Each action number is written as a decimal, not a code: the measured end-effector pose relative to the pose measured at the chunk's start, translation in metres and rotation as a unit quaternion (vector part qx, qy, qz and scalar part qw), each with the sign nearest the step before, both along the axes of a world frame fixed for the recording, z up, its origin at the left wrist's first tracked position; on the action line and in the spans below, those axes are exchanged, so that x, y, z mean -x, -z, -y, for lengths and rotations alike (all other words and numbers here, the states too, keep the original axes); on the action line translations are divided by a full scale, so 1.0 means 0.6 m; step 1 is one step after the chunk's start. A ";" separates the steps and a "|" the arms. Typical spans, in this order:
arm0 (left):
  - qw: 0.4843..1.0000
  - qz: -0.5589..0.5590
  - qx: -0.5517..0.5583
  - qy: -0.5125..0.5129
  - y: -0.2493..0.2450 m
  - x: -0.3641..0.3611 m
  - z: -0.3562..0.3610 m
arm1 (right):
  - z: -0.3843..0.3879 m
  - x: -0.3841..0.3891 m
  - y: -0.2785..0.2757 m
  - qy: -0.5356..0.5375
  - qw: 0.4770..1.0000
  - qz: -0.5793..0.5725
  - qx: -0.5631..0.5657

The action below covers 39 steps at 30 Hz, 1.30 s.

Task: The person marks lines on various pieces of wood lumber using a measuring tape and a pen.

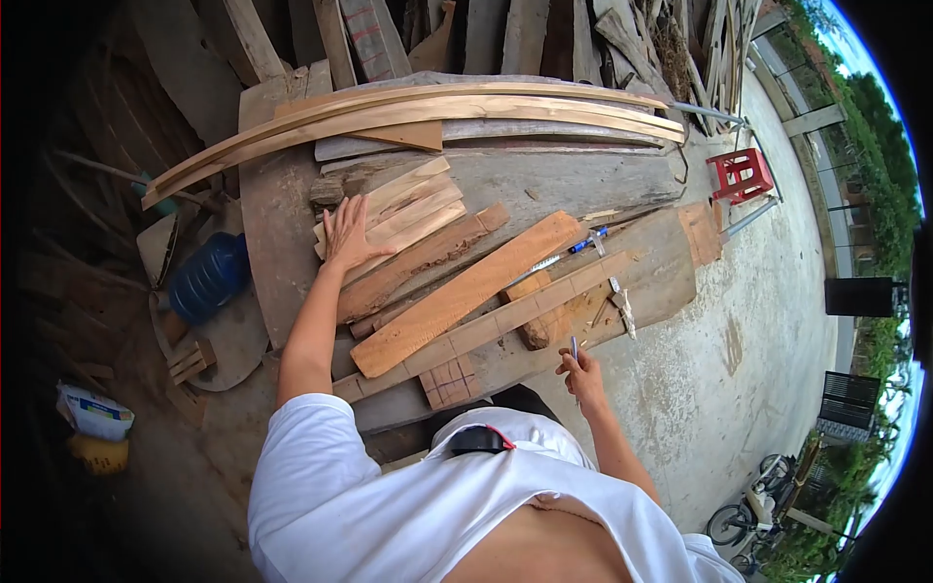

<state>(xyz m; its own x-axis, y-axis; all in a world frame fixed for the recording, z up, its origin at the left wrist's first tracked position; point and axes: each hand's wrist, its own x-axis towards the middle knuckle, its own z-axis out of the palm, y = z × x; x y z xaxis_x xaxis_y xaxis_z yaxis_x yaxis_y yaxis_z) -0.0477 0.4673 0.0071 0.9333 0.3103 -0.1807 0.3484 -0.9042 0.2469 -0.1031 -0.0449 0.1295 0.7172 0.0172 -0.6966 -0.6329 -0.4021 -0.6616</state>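
My left hand [348, 236] lies with its fingers spread on a group of short pale wooden boards [420, 206] at the left of the workbench. My right hand [583, 379] is closed around a slim pen [574, 347], held upright near the bench's front edge. Between the hands are a rough-edged board [428, 264], a reddish-brown plank [476, 294] and a long thin strip [496, 325] with cross marks. A small block [449, 383] with dark grid lines sits at the near edge. Beyond the plank lies a blue-handled tool [589, 240].
Two long pale strips [418, 109] stretch across the back of the bench [641, 255]. A white-stained tool [622, 307] lies at right. A blue water jug [207, 278] stands left, a red stool [742, 176] right. Boards lean behind; a motorbike [758, 500] is parked far right.
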 end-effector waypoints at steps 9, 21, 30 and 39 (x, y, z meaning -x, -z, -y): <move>0.994 -0.085 -0.032 0.062 -0.092 -0.018 0.006 | -0.031 -0.026 0.016 -0.029 0.999 0.023 0.000; 0.992 -0.085 0.083 -0.038 -0.047 -0.057 -0.020 | -0.020 -0.021 0.027 -0.040 0.999 0.021 0.013; 0.984 -0.156 0.088 0.026 -0.040 -0.047 -0.001 | -0.022 -0.019 0.036 -0.035 0.999 0.016 0.014; 0.979 -0.181 0.092 -0.024 -0.026 -0.055 0.003 | -0.035 -0.016 0.041 -0.044 0.999 0.030 0.012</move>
